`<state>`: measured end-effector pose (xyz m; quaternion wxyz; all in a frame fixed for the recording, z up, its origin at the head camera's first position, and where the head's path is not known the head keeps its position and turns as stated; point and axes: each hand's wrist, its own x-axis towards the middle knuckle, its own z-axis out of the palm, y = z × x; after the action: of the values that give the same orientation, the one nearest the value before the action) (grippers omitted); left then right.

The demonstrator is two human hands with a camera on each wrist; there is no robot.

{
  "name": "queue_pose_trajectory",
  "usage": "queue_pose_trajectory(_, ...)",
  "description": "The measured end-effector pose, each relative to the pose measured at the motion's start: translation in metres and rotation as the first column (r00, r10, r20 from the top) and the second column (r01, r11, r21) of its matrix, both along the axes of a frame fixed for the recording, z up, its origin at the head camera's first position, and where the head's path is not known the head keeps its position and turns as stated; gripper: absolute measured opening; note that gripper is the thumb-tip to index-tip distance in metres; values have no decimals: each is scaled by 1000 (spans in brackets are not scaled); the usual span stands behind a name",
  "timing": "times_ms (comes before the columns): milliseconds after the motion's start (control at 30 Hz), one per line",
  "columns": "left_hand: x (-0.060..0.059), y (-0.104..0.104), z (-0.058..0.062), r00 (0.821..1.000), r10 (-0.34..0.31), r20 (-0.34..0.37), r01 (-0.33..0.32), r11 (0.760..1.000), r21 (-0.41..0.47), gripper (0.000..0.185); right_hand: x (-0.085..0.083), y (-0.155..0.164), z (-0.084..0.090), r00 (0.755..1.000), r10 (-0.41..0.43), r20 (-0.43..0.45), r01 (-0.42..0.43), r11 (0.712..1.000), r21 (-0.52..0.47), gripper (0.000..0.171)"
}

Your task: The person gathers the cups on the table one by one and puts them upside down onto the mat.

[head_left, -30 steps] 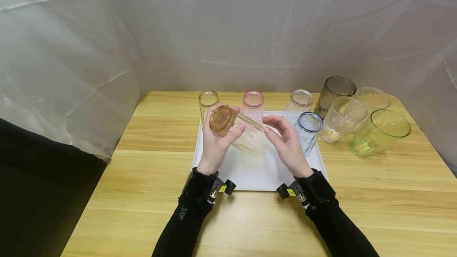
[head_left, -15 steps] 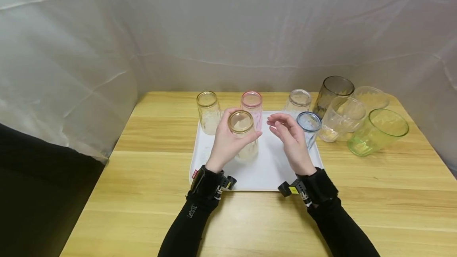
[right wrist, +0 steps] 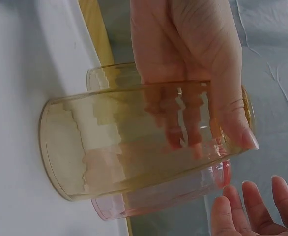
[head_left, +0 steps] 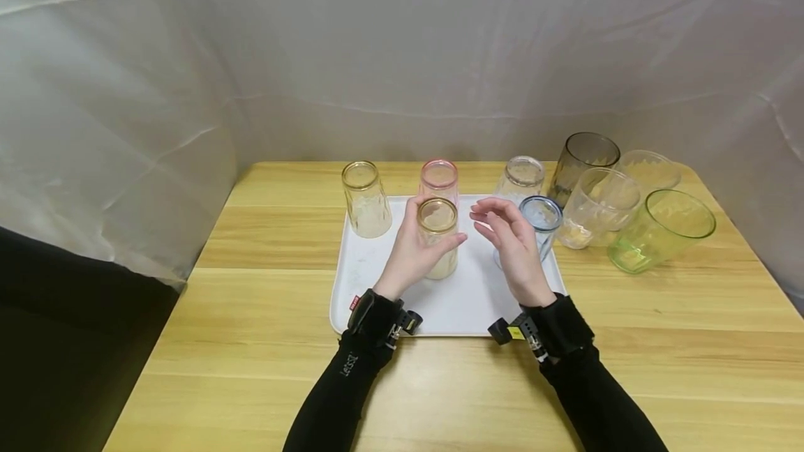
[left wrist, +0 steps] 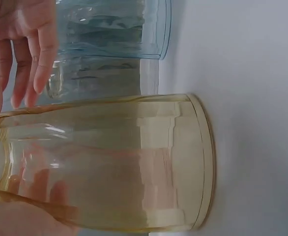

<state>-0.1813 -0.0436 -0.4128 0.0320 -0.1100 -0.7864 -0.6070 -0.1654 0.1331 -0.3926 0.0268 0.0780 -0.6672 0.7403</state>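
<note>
An amber glass (head_left: 439,243) stands mouth-down on the white tray (head_left: 467,309), in front of the pink-rimmed glass (head_left: 438,178). My left hand (head_left: 411,251) grips it round the side, fingers behind and thumb in front. The left wrist view shows the amber glass (left wrist: 114,162) with its rim flat on the tray (left wrist: 257,73). In the right wrist view the left hand (right wrist: 193,54) wraps over the amber glass (right wrist: 134,142). My right hand (head_left: 510,241) hovers just right of the glass with relaxed fingers, holding nothing. A blue glass (head_left: 539,223) stands right behind it.
Also inverted on the tray are a yellow glass (head_left: 366,201) at back left and a clear glass (head_left: 523,178) at back right. On the wooden table to the right are a grey glass (head_left: 581,161), two clear glasses (head_left: 599,209) and a green glass (head_left: 662,230).
The left hand turned the amber glass from tilted in the air to mouth-down on the tray. The right hand let go of its rim and drew slightly back.
</note>
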Motion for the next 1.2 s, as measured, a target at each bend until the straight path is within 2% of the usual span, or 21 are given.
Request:
queue_pose_trajectory(100,1,-2,2,1000,-14,28,15,999,-42,79,0,0,0,1000,0,2,0,1000,-3,31)
queue_pose_trajectory(200,2,-7,6,997,-21,76,31,991,-134,87,0,0,-1,1000,2,4,-2,1000,-7,31)
queue_pose_trajectory(333,5,-16,12,989,-20,144,62,954,-292,95,0,0,-2,1000,2,13,-2,1000,-18,30)
queue_pose_trajectory(467,7,-23,15,984,-3,179,69,929,-364,95,-1,0,-3,999,15,30,-15,1000,-20,31)
queue_pose_trajectory(633,5,-25,14,985,6,172,58,929,-365,93,-2,-1,-4,996,68,65,-71,997,41,39)
queue_pose_trajectory(833,3,-22,9,986,-15,168,69,945,-321,86,-3,-1,-6,990,126,67,-132,986,106,44)
queue_pose_trajectory(1200,1,-18,4,987,-29,157,76,951,-300,82,-3,0,-6,989,129,67,-136,984,112,44)
